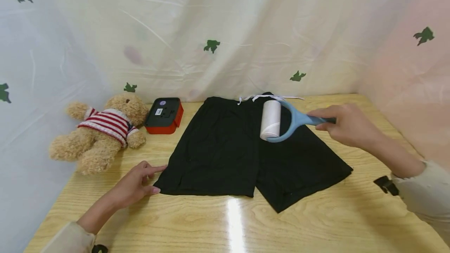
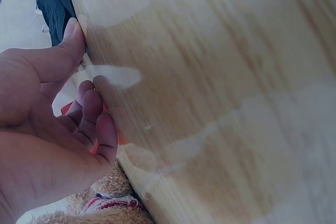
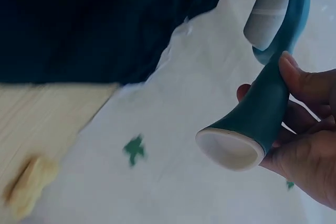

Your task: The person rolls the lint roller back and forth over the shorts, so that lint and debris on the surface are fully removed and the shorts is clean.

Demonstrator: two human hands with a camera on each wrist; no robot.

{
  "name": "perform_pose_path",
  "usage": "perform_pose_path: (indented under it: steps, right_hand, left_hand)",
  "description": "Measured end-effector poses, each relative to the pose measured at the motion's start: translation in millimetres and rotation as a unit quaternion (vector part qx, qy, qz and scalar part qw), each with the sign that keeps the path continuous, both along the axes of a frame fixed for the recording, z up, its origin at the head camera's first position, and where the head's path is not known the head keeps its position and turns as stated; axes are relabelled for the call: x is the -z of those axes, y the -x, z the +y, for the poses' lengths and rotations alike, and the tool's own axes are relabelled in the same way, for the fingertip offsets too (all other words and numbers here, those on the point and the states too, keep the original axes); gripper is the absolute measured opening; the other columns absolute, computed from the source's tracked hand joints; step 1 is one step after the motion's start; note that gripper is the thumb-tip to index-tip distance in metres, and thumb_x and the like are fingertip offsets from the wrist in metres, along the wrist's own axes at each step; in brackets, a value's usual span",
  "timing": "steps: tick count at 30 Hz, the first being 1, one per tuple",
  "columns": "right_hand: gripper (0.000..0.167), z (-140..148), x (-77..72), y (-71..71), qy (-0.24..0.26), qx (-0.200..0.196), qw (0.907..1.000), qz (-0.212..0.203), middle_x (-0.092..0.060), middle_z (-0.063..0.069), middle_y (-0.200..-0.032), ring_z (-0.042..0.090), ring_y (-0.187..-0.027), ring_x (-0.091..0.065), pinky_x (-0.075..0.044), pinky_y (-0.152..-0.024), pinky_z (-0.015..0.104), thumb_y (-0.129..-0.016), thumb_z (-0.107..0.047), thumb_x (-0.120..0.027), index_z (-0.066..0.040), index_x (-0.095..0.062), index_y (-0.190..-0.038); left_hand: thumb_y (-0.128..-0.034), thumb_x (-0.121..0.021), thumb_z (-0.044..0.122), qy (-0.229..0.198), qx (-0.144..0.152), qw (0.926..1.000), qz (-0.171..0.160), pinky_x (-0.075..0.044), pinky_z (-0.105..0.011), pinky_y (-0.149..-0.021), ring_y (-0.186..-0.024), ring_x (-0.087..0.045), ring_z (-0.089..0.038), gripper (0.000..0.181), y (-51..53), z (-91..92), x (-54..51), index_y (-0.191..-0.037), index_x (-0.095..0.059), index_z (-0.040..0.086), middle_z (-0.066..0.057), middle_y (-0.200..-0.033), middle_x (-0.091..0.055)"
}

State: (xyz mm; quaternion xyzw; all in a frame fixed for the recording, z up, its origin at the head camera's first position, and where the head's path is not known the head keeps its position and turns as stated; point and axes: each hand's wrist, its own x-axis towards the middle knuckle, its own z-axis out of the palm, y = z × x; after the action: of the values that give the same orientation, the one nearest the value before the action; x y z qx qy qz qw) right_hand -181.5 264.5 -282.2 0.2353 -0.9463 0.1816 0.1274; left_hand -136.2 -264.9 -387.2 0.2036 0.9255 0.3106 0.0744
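Black shorts [image 1: 221,147] with a white drawstring lie spread on the wooden table, the right leg angled outward. My right hand [image 1: 351,126] grips the blue handle of a lint roller [image 1: 270,120], whose white roll is at the upper middle of the shorts; whether it touches the cloth I cannot tell. The right wrist view shows thumb and fingers round the handle [image 3: 262,103]. At the shorts' lower left corner, my left hand [image 1: 131,184] touches the edge with thumb and index finger. In the left wrist view the other fingers of that hand [image 2: 52,98] are loosely bent.
A teddy bear [image 1: 102,132] in a red-and-white striped top lies at the table's left side. Beside it is a black and red box [image 1: 163,114]. A pale curtain [image 1: 211,18] with green leaf shapes stands behind the table [image 1: 197,225] and along both sides.
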Motion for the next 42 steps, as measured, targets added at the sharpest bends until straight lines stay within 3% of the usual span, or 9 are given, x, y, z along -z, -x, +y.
perform_pose_path:
  steps: [5,11,18,23,26,33,42]
  right_hand:
    - [0.035,-67.7,1.7,23.6,0.042,-0.045,0.9964,-0.058,-0.07,0.011,-0.088,0.011,-0.045,-0.035,-0.032,-0.045,0.026,-0.081,0.004,-0.07,-0.005,-0.071,-0.116]
    - [0.035,-142.4,21.2,51.8,0.059,-0.095,0.9899,-0.088,-0.071,0.01,-0.09,0.01,-0.048,-0.039,-0.034,-0.048,0.025,-0.08,0.006,-0.069,-0.004,-0.072,-0.113]
    - [0.036,-192.4,43.6,60.1,0.035,-0.128,0.9844,-0.116,-0.071,0.008,-0.1,0.01,-0.053,-0.047,-0.038,-0.05,0.021,-0.08,0.007,-0.068,-0.006,-0.072,-0.113]
    - [0.037,-204.8,55.0,58.3,0.025,-0.136,0.9816,-0.131,-0.07,0.009,-0.107,0.008,-0.052,-0.046,-0.037,-0.051,0.018,-0.081,0.006,-0.068,-0.006,-0.071,-0.115]
    - [0.037,-204.9,57.1,57.2,0.024,-0.133,0.9822,-0.13,-0.07,0.007,-0.103,0.009,-0.052,-0.045,-0.036,-0.051,0.019,-0.081,0.006,-0.068,-0.008,-0.072,-0.116]
    - [0.036,-196.1,52.3,51.8,0.005,-0.143,0.9823,-0.121,-0.065,0.005,-0.084,0.011,-0.053,-0.045,-0.034,-0.049,0.02,-0.082,0.009,-0.064,-0.008,-0.073,-0.113]
    - [0.037,-169.5,48.3,42.1,-0.001,-0.133,0.9834,-0.123,-0.068,0.006,-0.092,0.012,-0.055,-0.047,-0.034,-0.047,0.021,-0.081,0.01,-0.066,-0.007,-0.073,-0.113]
  left_hand:
    - [-0.0769,-0.079,0.009,-0.002,0.001,1.0,0.004,-0.032,-0.026,-0.062,-0.073,-0.033,-0.014,0.061,-0.4,-0.1,0.3,-0.133,-0.058,0.003,-0.004,-0.084,-0.039]
    - [-0.076,-0.08,0.008,-0.001,0.001,0.9999,0.012,-0.033,-0.025,-0.063,-0.073,-0.034,-0.013,0.06,-0.3,-0.1,0.9,-0.132,-0.059,0.003,-0.003,-0.083,-0.04]
    - [-0.0763,-0.08,0.008,0.003,0.005,0.9999,0.009,-0.033,-0.025,-0.063,-0.073,-0.034,-0.014,0.06,0.5,1.0,0.1,-0.132,-0.058,0.003,-0.003,-0.083,-0.041]
    - [-0.0757,-0.08,0.008,0.007,0.001,0.9999,0.01,-0.034,-0.025,-0.062,-0.072,-0.035,-0.013,0.06,0.4,0.7,-0.6,-0.132,-0.059,0.003,-0.003,-0.083,-0.041]
    - [-0.0759,-0.08,0.008,0.007,0.001,1.0,0.005,-0.033,-0.025,-0.062,-0.072,-0.034,-0.013,0.06,0.4,0.5,-0.5,-0.132,-0.059,0.003,-0.003,-0.083,-0.041]
    - [-0.0757,-0.08,0.008,0.012,0.0,0.9999,0.004,-0.033,-0.025,-0.062,-0.072,-0.034,-0.014,0.06,0.6,0.6,-1.0,-0.132,-0.059,0.003,-0.003,-0.083,-0.041]
    - [-0.0749,-0.08,0.008,0.013,-0.005,0.9999,0.001,-0.033,-0.026,-0.062,-0.072,-0.034,-0.015,0.061,0.7,1.5,-0.6,-0.132,-0.059,0.004,-0.004,-0.083,-0.04]
